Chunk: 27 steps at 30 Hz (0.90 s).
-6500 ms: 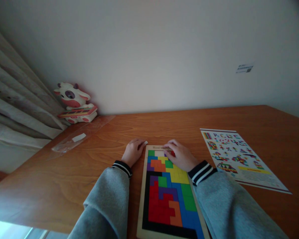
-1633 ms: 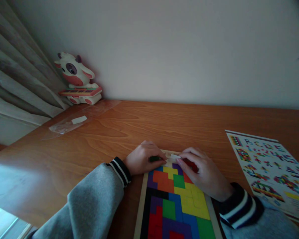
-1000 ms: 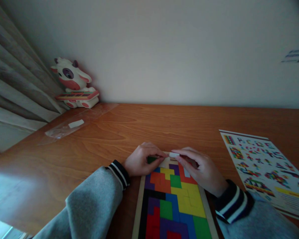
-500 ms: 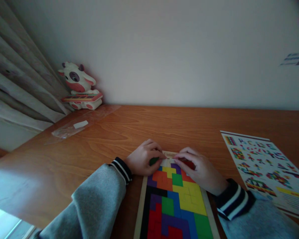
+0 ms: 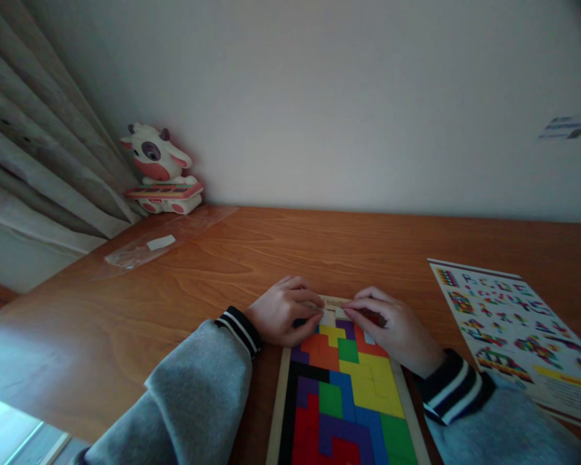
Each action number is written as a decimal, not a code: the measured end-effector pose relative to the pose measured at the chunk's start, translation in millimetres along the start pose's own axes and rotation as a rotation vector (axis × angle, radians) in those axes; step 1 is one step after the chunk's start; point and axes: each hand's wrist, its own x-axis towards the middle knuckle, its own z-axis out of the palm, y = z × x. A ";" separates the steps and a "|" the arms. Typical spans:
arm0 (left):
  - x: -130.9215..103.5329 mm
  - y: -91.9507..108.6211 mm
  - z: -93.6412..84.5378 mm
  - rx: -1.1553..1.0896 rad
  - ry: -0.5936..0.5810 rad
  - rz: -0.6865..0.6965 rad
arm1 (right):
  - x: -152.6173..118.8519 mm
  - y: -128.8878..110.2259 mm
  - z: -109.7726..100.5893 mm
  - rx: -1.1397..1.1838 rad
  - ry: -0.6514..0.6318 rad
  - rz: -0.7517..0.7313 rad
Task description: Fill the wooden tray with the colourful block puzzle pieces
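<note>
A wooden block puzzle board (image 5: 275,426) lies on the desk, filled with coloured pieces in red, blue, purple, green, yellow and orange. Over its far left corner, my left hand (image 5: 285,311) is closed, thumb and fingers pinched together; what lies between them is hidden. My right hand (image 5: 397,326) is likewise pinched at the far right of the board, its fingertips close to the printed far rim; I cannot make out what they hold. Between the two hands, a pale patch (image 5: 328,317) shows beyond the yellow piece (image 5: 332,334).
A printed sheet of block patterns (image 5: 518,323) lies to the right of the board. At the back left stands a toy cow with a keyboard (image 5: 162,171), with a clear plastic bag (image 5: 135,255) in front. A curtain (image 5: 39,142) hangs at the left, beside a plain wall.
My right fingertips have shifted slightly, and a pale spot now shows in the red area under that hand. The gap between my hands is a little wider. The view has turned slightly.
</note>
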 end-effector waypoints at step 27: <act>6.5 15.9 4.7 -0.146 0.052 -0.092 | -1.2 -11.1 -3.8 0.086 0.091 0.009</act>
